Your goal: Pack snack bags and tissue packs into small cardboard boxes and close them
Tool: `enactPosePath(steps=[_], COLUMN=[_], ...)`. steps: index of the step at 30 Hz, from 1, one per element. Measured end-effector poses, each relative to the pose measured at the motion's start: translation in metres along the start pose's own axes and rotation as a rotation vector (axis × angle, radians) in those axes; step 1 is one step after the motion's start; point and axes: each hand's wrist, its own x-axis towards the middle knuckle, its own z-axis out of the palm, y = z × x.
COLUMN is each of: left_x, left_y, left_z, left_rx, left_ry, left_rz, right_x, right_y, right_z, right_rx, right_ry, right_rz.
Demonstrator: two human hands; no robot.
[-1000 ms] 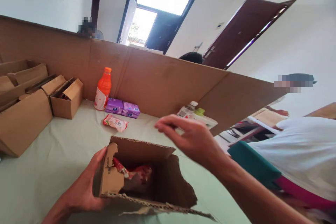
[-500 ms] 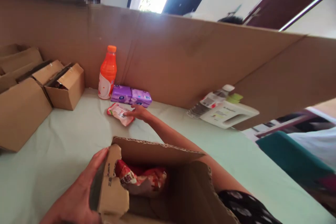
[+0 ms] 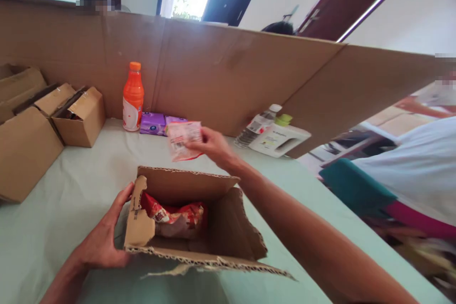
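Note:
My right hand [image 3: 213, 148] pinches a pink and white snack packet [image 3: 183, 141] by its right edge, raised above the table beyond the box. An open cardboard box [image 3: 228, 261] with torn edges stands in front of me. Inside it lies a red snack bag [image 3: 178, 218], against the left and far walls. My left hand [image 3: 107, 237] grips the box's left side, thumb near the front corner and fingers toward the far one. Behind the packet, partly covered by it, is a purple tissue pack [image 3: 152, 123]. An orange drink bottle [image 3: 133, 97] stands upright beside the tissues.
Several cardboard boxes [image 3: 32, 147] stand at the left. A clear plastic bottle [image 3: 258, 126] and a white jug [image 3: 281, 140] lean at the back right. A cardboard wall [image 3: 221, 66] borders the pale green table [image 3: 89, 175]. Another person [image 3: 416, 166] is at the right.
My right hand has lifted the pink packet off the table and moved it right and nearer. My left hand stays on the box. The camera view has shifted.

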Motion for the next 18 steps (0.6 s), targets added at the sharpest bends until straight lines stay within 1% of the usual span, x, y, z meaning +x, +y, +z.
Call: enactPosePath(steps=[2,4,5,6,7,8,10,12,13,15,16,18], left_x=[0.000,0.000,0.000,0.000,0.000,0.000,0.000,0.000,0.000,0.000,0.000,0.000], left_y=[0.000,-0.001,-0.001,-0.001,-0.001,-0.001,-0.002,-0.002,-0.002,-0.003,-0.004,-0.004], left_z=[0.000,0.000,0.000,0.000,0.000,0.000,0.001,0.001,0.001,0.001,0.001,0.000], left_rx=[0.024,0.027,0.024,0.019,0.011,0.001,-0.022,-0.032,-0.030,-0.023,-0.023,-0.022], left_ry=[0.012,0.021,0.023,0.023,0.022,0.021,0.021,0.028,0.032,0.036,0.036,0.035], left_rz=[-0.002,0.003,0.006,0.010,0.015,0.020,0.033,0.045,0.044,0.037,0.034,0.037], right_x=[-0.027,-0.058,-0.074,-0.088,-0.102,-0.114,-0.131,-0.137,-0.137,-0.132,-0.129,-0.121], right_y=[-0.032,-0.063,-0.076,-0.086,-0.094,-0.099,-0.105,-0.106,-0.107,-0.108,-0.109,-0.111], right_z=[-0.033,-0.057,-0.066,-0.070,-0.072,-0.071,-0.061,-0.048,-0.042,-0.031,-0.027,-0.020], right_rx=[0.180,0.297,0.284,0.230,0.135,0.010,-0.279,-0.541,-0.635,-0.707,-0.686,-0.570], right_ry=[0.173,0.308,0.327,0.313,0.259,0.173,-0.049,-0.267,-0.365,-0.549,-0.633,-0.772], right_rz=[-0.083,-0.181,-0.218,-0.247,-0.260,-0.264,-0.268,-0.273,-0.280,-0.291,-0.294,-0.290])
